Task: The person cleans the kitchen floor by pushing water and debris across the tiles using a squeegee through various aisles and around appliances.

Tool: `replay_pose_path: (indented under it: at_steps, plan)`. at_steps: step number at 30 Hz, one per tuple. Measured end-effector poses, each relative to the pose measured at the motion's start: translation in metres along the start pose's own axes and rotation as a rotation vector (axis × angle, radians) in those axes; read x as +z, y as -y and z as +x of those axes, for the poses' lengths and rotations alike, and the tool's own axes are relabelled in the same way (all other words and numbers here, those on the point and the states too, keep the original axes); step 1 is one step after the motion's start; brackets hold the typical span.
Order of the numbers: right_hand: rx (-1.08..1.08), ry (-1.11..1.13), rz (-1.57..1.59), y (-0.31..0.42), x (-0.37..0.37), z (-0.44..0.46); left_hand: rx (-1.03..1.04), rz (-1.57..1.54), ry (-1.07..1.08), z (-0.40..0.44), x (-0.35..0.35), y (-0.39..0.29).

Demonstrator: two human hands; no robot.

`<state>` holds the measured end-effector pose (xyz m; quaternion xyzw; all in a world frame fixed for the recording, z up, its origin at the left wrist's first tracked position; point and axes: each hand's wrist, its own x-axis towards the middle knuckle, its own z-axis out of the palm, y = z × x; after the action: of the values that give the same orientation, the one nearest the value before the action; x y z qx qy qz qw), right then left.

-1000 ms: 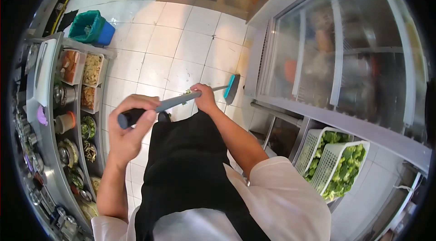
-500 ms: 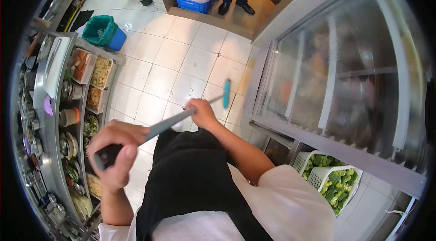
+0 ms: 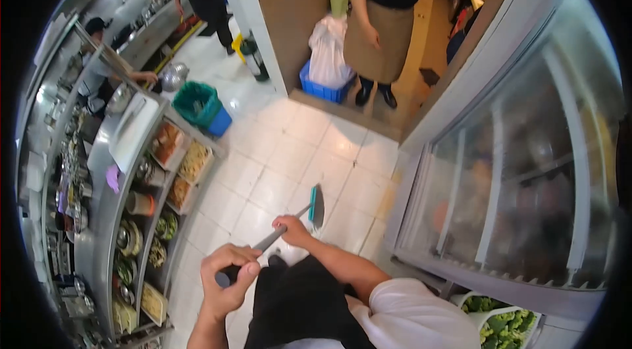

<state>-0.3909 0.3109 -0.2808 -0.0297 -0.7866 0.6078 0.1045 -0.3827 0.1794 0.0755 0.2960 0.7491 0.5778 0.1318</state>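
Note:
A broom [image 3: 266, 241] with a grey handle slants away from my body. Its teal head [image 3: 313, 204] with dark bristles is down at the white tiled floor. Near the top end of the handle, my left hand [image 3: 228, 276] is closed around it, thumb along the side. Lower on the shaft, my right hand [image 3: 291, 230] grips with wrapped fingers. A black apron [image 3: 299, 306] covers my front, just behind the handle.
Steel shelving [image 3: 125, 184] with food containers lines the left. A green-lined bin [image 3: 201, 107] stands beyond it. A glass-door fridge [image 3: 507, 171] is at right, above broccoli baskets [image 3: 503, 323]. One person [image 3: 382, 33] stands in the doorway; two more are at far left.
The camera view has tilted up, showing more of the doorway and people. The broom head has shifted left and now shows its bristles; both hands keep hold of the handle.

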Motion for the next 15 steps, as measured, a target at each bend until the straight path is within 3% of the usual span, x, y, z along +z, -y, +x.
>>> replay_pose_path:
  at_steps: [3,7,8,9,10,12,15]
  plan:
    - [-0.045,0.009,-0.018,0.027,-0.009,0.014,0.076,0.001,-0.097,0.005,-0.011,-0.004]
    - [-0.07,0.034,-0.096,0.034,-0.026,-0.028,0.197,-0.068,0.043,-0.011,-0.03,-0.014]
    - [0.046,0.102,-0.189,0.031,-0.035,-0.041,0.156,-0.079,0.067,-0.016,-0.029,-0.014]
    - [-0.079,0.08,-0.155,0.038,-0.045,-0.052,0.115,-0.124,0.072,-0.023,-0.026,-0.007]
    - [-0.214,0.045,-0.127,-0.03,-0.04,-0.074,0.068,-0.186,0.023,-0.028,-0.018,-0.004]
    - [-0.13,0.1,-0.092,-0.022,-0.034,-0.06,-0.058,-0.211,0.046,-0.037,-0.012,0.015]
    - [-0.079,0.176,-0.05,-0.015,-0.013,-0.045,-0.062,-0.15,-0.038,-0.058,0.002,0.022]
